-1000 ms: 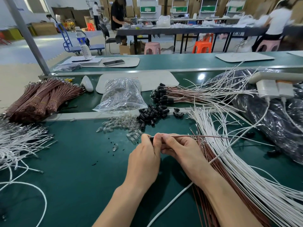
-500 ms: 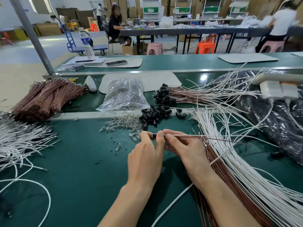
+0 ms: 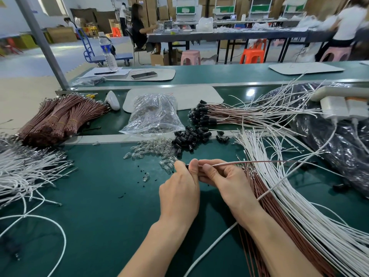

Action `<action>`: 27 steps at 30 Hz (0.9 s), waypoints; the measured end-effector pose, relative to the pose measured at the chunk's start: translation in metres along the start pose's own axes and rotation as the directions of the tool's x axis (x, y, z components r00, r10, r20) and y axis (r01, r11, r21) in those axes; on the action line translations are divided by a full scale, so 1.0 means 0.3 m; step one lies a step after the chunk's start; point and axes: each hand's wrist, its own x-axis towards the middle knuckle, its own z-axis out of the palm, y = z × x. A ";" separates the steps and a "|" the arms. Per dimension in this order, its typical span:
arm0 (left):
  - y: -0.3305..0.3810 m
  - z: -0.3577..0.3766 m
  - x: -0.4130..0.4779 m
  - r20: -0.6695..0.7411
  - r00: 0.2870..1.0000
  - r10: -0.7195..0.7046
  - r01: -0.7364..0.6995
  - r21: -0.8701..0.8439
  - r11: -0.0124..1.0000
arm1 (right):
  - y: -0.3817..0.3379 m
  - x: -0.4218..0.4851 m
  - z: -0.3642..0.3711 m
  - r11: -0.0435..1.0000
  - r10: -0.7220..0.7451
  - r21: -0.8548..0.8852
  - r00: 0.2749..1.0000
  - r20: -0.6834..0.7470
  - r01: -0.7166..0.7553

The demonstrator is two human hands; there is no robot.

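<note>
Hands: our left hand [image 3: 179, 189] and right hand [image 3: 226, 182] pinch one wire [image 3: 249, 162], fingers clamped.
Bag [image 3: 153, 114]: far, holds small clear parts.
Bottle [image 3: 108, 50] label: unreadable.

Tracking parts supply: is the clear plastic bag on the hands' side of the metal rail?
No, the clear plastic bag lies beyond the metal rail; the left hand and right hand work on its near side.

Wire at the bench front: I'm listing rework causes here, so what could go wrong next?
1. The wire passes over the white wires; a tug may snag and drag them.
2. Loose bulbs lie just beyond the left grip; a knuckle could scatter them.
3. The black cap is nearly hidden in that grip and might slip.
</note>
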 end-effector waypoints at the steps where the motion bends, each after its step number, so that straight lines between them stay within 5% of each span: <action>1: 0.000 -0.001 -0.002 -0.001 1.000 0.005 -0.005 -0.005 1.000 | 0.000 0.000 0.000 1.000 0.004 -0.001 1.000 0.002 -0.004; 8: 0.004 -0.012 -0.010 0.029 0.999 0.031 -0.030 -0.032 0.999 | 0.001 0.005 -0.002 0.998 0.038 0.051 0.999 -0.029 -0.037; 13: -0.008 -0.017 -0.012 -0.028 0.995 0.095 -0.099 -0.261 0.960 | -0.007 0.017 -0.002 0.962 0.114 0.253 0.993 -0.038 -0.101; 17: -0.015 -0.025 -0.017 -0.029 0.986 0.166 -0.161 -0.463 0.872 | -0.013 0.013 -0.003 0.962 0.129 0.238 0.990 0.048 -0.137; 20: -0.006 -0.041 -0.011 0.093 0.987 0.130 -0.017 -0.748 0.663 | -0.016 0.011 -0.013 0.960 0.127 0.245 0.990 0.063 -0.139; 23: 0.009 -0.068 0.002 0.369 0.921 0.120 0.346 -0.921 0.177 | -0.023 0.010 -0.025 0.940 0.134 0.304 0.987 0.092 -0.156; 24: 0.012 -0.074 0.007 0.423 0.896 0.135 0.415 -0.906 0.084 | -0.025 0.010 -0.027 0.935 0.143 0.311 0.985 0.098 -0.167; 27: 0.011 -0.083 0.018 0.496 0.847 0.193 0.506 -0.863 0.000 | -0.026 0.013 -0.029 0.923 0.181 0.328 0.979 0.094 -0.202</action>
